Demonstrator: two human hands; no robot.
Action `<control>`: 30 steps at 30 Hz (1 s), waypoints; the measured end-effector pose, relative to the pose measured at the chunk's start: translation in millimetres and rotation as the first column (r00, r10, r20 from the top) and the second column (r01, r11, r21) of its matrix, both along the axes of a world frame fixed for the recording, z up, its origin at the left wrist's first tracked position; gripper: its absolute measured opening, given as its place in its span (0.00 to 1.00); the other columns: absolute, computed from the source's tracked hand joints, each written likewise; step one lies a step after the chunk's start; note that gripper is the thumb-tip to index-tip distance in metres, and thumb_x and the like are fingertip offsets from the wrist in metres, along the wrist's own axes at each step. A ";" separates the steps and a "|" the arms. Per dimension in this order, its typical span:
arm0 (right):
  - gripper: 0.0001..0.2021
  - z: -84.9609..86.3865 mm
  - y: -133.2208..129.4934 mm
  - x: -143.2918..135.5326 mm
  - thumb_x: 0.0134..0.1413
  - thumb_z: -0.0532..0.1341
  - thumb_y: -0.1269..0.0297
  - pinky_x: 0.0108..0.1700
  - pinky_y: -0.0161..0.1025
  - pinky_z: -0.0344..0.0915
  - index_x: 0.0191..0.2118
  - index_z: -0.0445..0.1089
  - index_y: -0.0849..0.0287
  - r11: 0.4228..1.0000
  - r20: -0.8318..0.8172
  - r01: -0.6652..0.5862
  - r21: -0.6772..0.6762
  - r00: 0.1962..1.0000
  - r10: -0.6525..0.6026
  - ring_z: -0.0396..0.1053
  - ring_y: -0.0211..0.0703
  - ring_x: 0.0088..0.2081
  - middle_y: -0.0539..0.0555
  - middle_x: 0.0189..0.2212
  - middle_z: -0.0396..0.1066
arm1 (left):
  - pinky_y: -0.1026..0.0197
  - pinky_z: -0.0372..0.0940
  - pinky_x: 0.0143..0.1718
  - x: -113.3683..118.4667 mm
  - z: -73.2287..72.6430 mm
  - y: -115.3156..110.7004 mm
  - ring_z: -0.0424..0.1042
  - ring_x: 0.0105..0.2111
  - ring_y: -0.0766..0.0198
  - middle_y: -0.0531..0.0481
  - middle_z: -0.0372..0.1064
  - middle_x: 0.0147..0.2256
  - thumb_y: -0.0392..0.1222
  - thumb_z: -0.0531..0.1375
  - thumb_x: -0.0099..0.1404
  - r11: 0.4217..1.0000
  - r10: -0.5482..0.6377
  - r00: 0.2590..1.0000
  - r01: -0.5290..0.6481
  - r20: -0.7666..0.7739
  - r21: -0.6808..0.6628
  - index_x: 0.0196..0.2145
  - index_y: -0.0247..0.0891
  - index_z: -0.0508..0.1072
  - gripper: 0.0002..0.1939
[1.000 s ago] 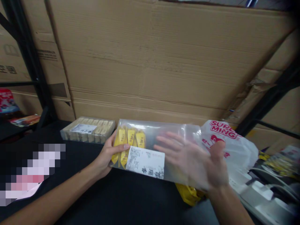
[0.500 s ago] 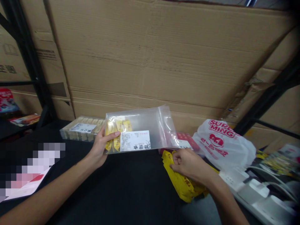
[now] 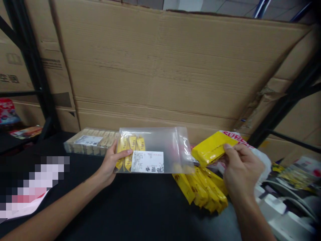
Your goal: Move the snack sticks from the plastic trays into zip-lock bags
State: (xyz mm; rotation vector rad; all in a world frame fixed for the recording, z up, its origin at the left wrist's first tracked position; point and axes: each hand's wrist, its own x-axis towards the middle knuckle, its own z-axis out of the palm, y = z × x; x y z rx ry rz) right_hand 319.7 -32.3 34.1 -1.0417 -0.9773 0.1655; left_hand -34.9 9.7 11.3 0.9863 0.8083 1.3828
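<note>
My left hand (image 3: pixel 112 164) grips the left end of a clear zip bag (image 3: pixel 163 140), thumb on its front. Inside the bag several small yellow sachets (image 3: pixel 132 147) stand side by side at that end, behind a white printed label (image 3: pixel 147 161). Between the thumb and fingers of my right hand (image 3: pixel 242 167) is a yellow packet (image 3: pixel 210 147), raised just right of the bag's zip end and apart from my left hand. Below it, more yellow packets (image 3: pixel 205 190) lie in a row on the black table (image 3: pixel 140 207), partly covered by the bag.
A clear box of pale wrapped pieces (image 3: pixel 90 140) sits behind my left hand. At the right are a white carrier bag (image 3: pixel 260 157), white plugs on a power strip (image 3: pixel 273 207) and cables. A cardboard wall (image 3: pixel 160 67) closes off the back.
My right hand has lifted one yellow packet up from the pile on the table. The clear bag has come slightly lower and to the right in view.
</note>
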 end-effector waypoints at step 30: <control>0.45 0.2 -13.4 -55.2 0.55 0.51 0.24 0.67 0.57 0.56 0.60 0.72 0.59 -0.061 -0.521 -0.982 -0.179 0.042 0.852 0.68 0.62 0.63 0.66 0.58 0.74 | 0.50 0.78 0.34 5.7 -7.0 -5.7 0.82 0.35 0.44 0.35 0.80 0.44 0.40 0.75 0.53 0.989 -0.140 0.990 0.139 -0.026 -0.042 0.59 0.37 0.66 0.38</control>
